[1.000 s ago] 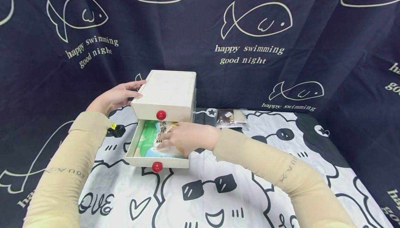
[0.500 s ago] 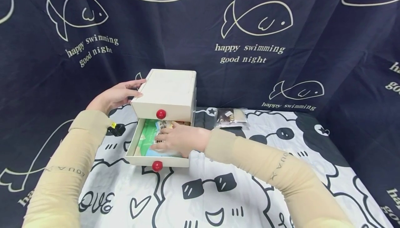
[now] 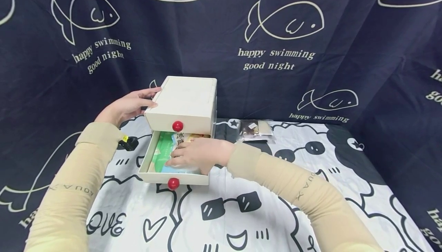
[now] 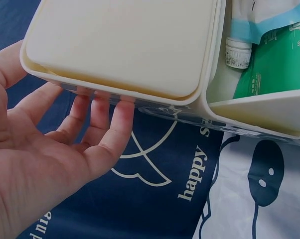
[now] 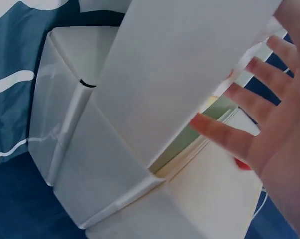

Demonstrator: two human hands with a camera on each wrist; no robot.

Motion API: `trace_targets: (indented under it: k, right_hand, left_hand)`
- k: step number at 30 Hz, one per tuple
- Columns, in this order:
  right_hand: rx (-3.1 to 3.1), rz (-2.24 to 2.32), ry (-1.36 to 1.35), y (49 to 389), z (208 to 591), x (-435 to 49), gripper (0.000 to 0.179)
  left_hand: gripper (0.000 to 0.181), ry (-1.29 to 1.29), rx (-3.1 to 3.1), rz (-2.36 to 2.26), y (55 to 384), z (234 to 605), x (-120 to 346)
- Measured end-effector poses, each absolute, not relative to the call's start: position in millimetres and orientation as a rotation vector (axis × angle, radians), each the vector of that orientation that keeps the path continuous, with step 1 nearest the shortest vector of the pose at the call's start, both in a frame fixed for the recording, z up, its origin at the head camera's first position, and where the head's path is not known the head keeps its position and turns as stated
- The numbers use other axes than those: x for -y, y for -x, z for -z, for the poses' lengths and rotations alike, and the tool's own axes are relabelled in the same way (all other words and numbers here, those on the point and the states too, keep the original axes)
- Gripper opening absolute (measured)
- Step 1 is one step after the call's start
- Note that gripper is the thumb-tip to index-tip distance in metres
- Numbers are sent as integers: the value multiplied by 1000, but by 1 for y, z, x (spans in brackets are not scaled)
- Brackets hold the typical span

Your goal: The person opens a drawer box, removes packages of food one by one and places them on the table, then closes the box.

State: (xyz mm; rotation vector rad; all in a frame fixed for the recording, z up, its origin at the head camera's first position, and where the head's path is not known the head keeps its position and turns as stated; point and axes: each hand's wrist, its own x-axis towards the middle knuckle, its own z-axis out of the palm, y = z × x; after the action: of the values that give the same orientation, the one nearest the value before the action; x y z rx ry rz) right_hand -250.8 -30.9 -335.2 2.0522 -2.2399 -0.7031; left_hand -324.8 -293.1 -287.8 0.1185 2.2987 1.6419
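Observation:
A white two-drawer cabinet [image 3: 183, 98] stands at the back left of the table, its lower drawer [image 3: 146, 167] pulled out. My left hand [image 3: 129, 108] touches the cabinet's left side; in the left wrist view its fingertips rest against the side of the box. Inside the lower drawer lie a green packet [image 3: 162, 156] and a light-blue and white packet [image 3: 177, 146] with dark characters. My right hand [image 3: 202, 154] is over these packets, fingers extended and partly covering them. A white ribbed cap [image 4: 238, 52] shows at the blue-edged packet's end in the left wrist view.
Red round knobs mark the upper drawer [image 3: 177, 126] and lower drawer front. Clear bags with brown and beige contents [image 3: 256, 130] lie right of the cabinet. A small black object with a yellow tag [image 3: 129, 144] sits by the left sleeve. A dark fish-print curtain [image 3: 276, 83] hangs behind.
My right hand has shifted slightly left and toward the drawer front, over the packets. My left hand has stayed at the cabinet's side.

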Motion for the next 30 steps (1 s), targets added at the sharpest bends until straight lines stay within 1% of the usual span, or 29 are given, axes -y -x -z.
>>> trace_targets:
  k: [7, 11, 17, 21, 30]
  right_hand:
    - [2190, 558, -2098, 259, 340, 25, 82]
    - [2192, 539, -2087, 258, 340, 23, 81]
    - [2224, 658, -2059, 251, 336, 29, 81]
    - [2204, 746, -2020, 246, 336, 33, 77]
    - [2138, 887, -1905, 241, 343, 38, 73]
  left_hand:
    - [70, -111, -2300, -1643, 325, 287, 293]
    - [72, -108, -2303, -1643, 325, 286, 295]
    - [72, -101, -2307, -1639, 324, 284, 296]
    - [72, -96, -2305, -1640, 322, 283, 296]
    - [70, -114, -2297, -1657, 323, 286, 291]
